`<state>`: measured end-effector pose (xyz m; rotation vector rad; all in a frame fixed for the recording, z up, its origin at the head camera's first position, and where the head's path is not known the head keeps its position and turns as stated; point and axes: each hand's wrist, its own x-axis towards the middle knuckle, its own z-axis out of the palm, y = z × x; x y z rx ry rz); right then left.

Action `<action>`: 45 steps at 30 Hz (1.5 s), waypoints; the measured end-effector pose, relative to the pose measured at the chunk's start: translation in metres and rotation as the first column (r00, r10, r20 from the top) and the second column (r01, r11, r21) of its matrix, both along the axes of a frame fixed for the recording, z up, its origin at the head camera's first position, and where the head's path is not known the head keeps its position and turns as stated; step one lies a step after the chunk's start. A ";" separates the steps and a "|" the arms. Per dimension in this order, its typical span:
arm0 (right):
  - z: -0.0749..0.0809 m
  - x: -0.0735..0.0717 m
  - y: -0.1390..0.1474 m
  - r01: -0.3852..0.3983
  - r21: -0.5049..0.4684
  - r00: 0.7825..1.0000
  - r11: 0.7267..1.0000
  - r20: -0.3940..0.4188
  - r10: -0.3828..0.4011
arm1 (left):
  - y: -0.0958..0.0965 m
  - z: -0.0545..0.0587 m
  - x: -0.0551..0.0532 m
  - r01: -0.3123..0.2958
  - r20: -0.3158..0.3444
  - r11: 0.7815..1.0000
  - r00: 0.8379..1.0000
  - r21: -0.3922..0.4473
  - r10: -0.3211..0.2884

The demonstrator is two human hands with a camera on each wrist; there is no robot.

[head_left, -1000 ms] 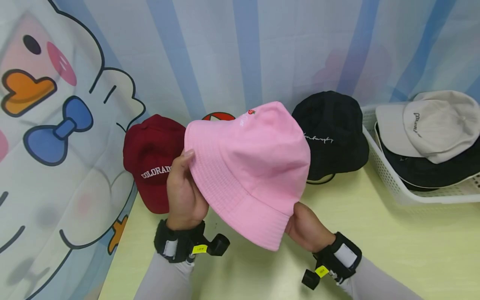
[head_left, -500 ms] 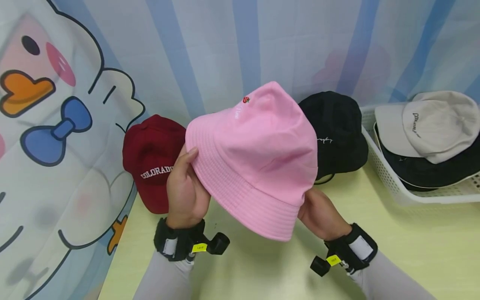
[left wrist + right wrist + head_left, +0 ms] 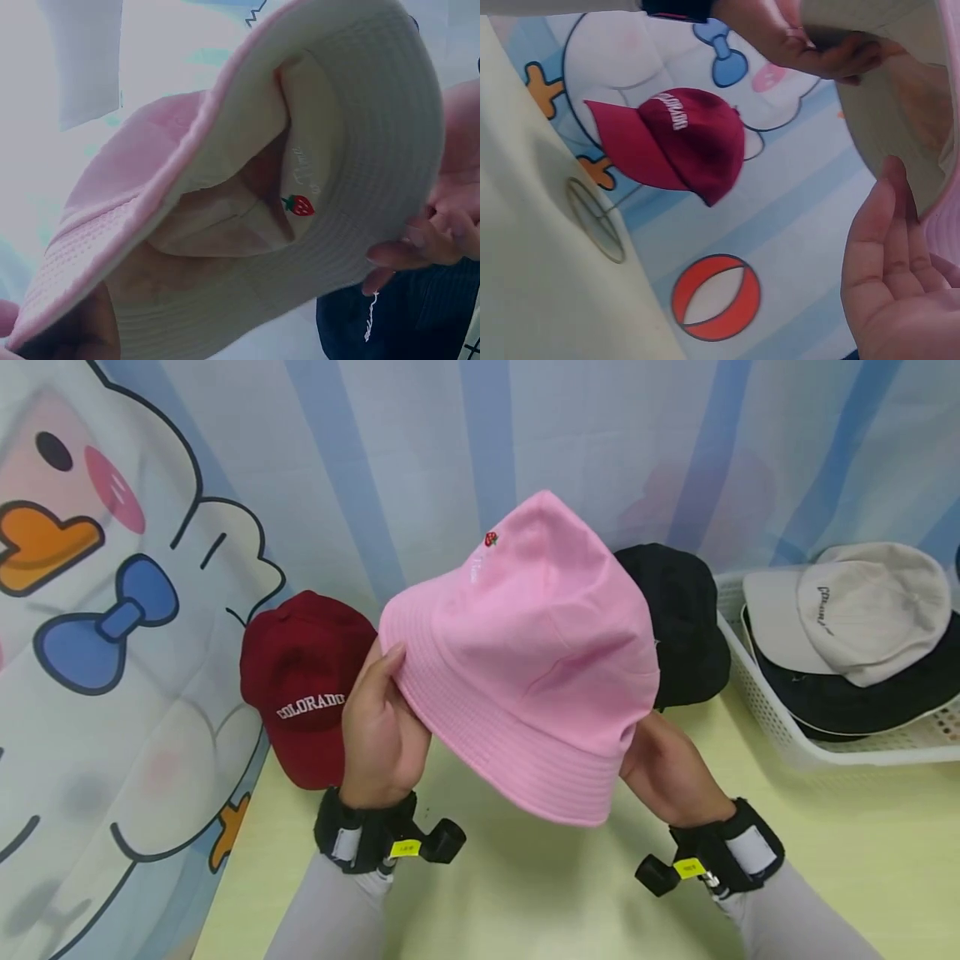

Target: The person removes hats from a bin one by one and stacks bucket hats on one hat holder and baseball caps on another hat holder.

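Observation:
A pink bucket hat [image 3: 540, 643] with a small strawberry embroidered on its crown is held up, tilted, between both hands. My left hand [image 3: 386, 727] grips the left edge of the brim, thumb on the outer face and fingers beneath. My right hand [image 3: 671, 768] holds the lower right of the brim, partly hidden behind the hat in the head view. Its fingertips [image 3: 896, 176] lie along the inside of the brim in the right wrist view. The pale inside of the bucket hat [image 3: 375, 150], with another strawberry, faces the left wrist camera.
A maroon "COLORADO" cap [image 3: 307, 668] sits at the left, on a wire stand [image 3: 600, 225]. Behind the hat is a black cap [image 3: 686, 627]. A white basket [image 3: 795, 747] at the right bears a beige cap [image 3: 873, 610] over a black hat [image 3: 892, 697]. A printed curtain [image 3: 420, 460] hangs behind.
The bucket hat has risen and shifted right, its crown tipping further up. My right hand has moved up and right with it; my left hand has shifted slightly to the right.

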<state>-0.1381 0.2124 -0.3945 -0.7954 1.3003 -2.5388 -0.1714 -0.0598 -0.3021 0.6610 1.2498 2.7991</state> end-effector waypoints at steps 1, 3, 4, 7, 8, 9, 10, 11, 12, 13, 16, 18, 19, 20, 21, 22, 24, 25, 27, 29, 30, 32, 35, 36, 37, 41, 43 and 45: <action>0.002 0.000 0.002 0.000 -0.013 1.000 1.000 -0.001 0.000 | 0.001 0.000 -0.001 0.003 -0.001 1.000 1.000 0.003 -0.003; 0.006 0.000 0.006 0.001 -0.039 1.000 0.999 -0.009 -0.001 | 0.004 0.001 -0.002 0.007 -0.001 1.000 1.000 0.007 -0.007; 0.007 0.000 0.007 0.001 -0.049 1.000 0.999 -0.015 -0.002 | 0.005 0.001 -0.003 0.009 0.002 1.000 1.000 0.011 -0.009; 0.011 -0.001 0.012 0.031 -0.050 0.999 0.998 -0.034 -0.033 | 0.008 0.001 -0.006 0.018 0.006 1.000 1.000 0.014 -0.018; 0.012 -0.001 0.013 0.039 -0.051 0.998 0.998 -0.040 -0.041 | 0.009 0.001 -0.007 0.022 0.007 1.000 1.000 0.016 -0.023; 0.013 -0.001 0.015 0.052 -0.045 0.997 0.998 -0.049 -0.054 | 0.010 0.001 -0.009 0.029 0.008 0.999 1.000 0.019 -0.030; 0.014 -0.001 0.017 0.065 -0.043 0.997 0.997 -0.050 -0.067 | 0.011 0.001 -0.010 0.036 0.008 0.999 0.999 0.020 -0.037; 0.015 -0.001 0.018 0.087 -0.030 0.995 0.996 -0.052 -0.088 | 0.012 0.001 -0.011 0.044 0.008 0.999 0.999 0.023 -0.044; 0.017 -0.001 0.020 0.101 -0.023 0.993 0.995 -0.056 -0.102 | 0.013 0.001 -0.012 0.050 0.009 0.998 0.999 0.024 -0.051; 0.018 -0.001 0.022 0.102 -0.030 0.993 0.994 -0.058 -0.104 | 0.014 0.000 -0.013 0.055 0.010 0.998 0.998 0.028 -0.056; 0.021 -0.002 0.027 0.147 -0.010 0.987 0.989 -0.068 -0.148 | 0.017 0.001 -0.017 0.061 0.020 0.997 0.998 0.035 -0.062; 0.023 -0.002 0.030 0.171 -0.011 0.982 0.985 -0.078 -0.172 | 0.019 0.001 -0.020 0.064 0.028 0.997 0.998 0.043 -0.065; 0.024 -0.003 0.032 0.178 -0.022 0.981 0.984 -0.079 -0.179 | 0.021 0.001 -0.021 0.067 0.028 0.997 0.997 0.045 -0.068; 0.025 -0.003 0.034 0.194 -0.024 0.977 0.981 -0.084 -0.196 | 0.022 0.002 -0.022 0.071 0.023 0.996 0.997 0.044 -0.072; 0.025 -0.003 0.036 0.201 -0.034 0.975 0.979 -0.086 -0.204 | 0.023 0.002 -0.023 0.076 0.018 0.996 0.997 0.044 -0.077; 0.026 -0.003 0.038 0.207 -0.048 0.974 0.977 -0.085 -0.211 | 0.025 0.002 -0.025 0.082 0.011 0.996 0.997 0.041 -0.082; 0.027 -0.004 0.042 0.211 -0.084 0.972 0.974 -0.088 -0.219 | 0.028 0.003 -0.027 0.085 0.007 0.996 0.996 0.031 -0.086; 0.028 -0.004 0.043 0.207 -0.104 0.972 0.973 -0.088 -0.216 | 0.029 0.003 -0.028 0.085 0.006 0.996 0.996 0.024 -0.086; 0.030 -0.005 0.047 0.199 -0.141 0.973 0.970 -0.088 -0.213 | 0.033 0.004 -0.031 0.078 0.019 0.997 0.997 0.019 -0.079; 0.032 -0.006 0.049 0.201 -0.173 0.972 0.964 -0.083 -0.218 | 0.037 0.004 -0.034 0.081 0.027 0.997 0.996 0.013 -0.081; 0.033 -0.007 0.050 0.220 -0.174 0.968 0.960 -0.080 -0.237 | 0.038 0.004 -0.036 0.084 0.029 0.996 0.996 0.011 -0.084; 0.035 -0.007 0.051 0.247 -0.193 0.963 0.950 -0.062 -0.263 | 0.041 0.004 -0.039 0.092 0.028 0.996 0.995 0.014 -0.092; 0.038 -0.009 0.054 0.295 -0.205 0.950 0.933 -0.043 -0.309 | 0.044 0.002 -0.044 0.103 0.032 0.995 0.994 0.021 -0.103; 0.038 -0.009 0.055 0.319 -0.188 0.942 0.929 -0.041 -0.332 | 0.045 0.001 -0.045 0.103 0.038 0.995 0.994 0.018 -0.104; 0.039 -0.010 0.057 0.314 -0.208 0.944 0.926 -0.037 -0.328 | 0.046 0.001 -0.047 0.105 0.046 0.994 0.993 0.025 -0.106; 0.041 -0.013 0.064 0.356 -0.172 0.928 0.918 -0.051 -0.370 | 0.051 -0.002 -0.056 0.124 0.070 0.992 0.990 0.025 -0.125; 0.042 -0.015 0.067 0.333 -0.216 0.935 0.918 -0.053 -0.352 | 0.054 -0.004 -0.062 0.134 0.076 0.991 0.988 0.028 -0.136; 0.043 -0.017 0.069 0.330 -0.249 0.935 0.911 -0.046 -0.351 | 0.057 -0.005 -0.066 0.138 0.086 0.990 0.987 0.018 -0.139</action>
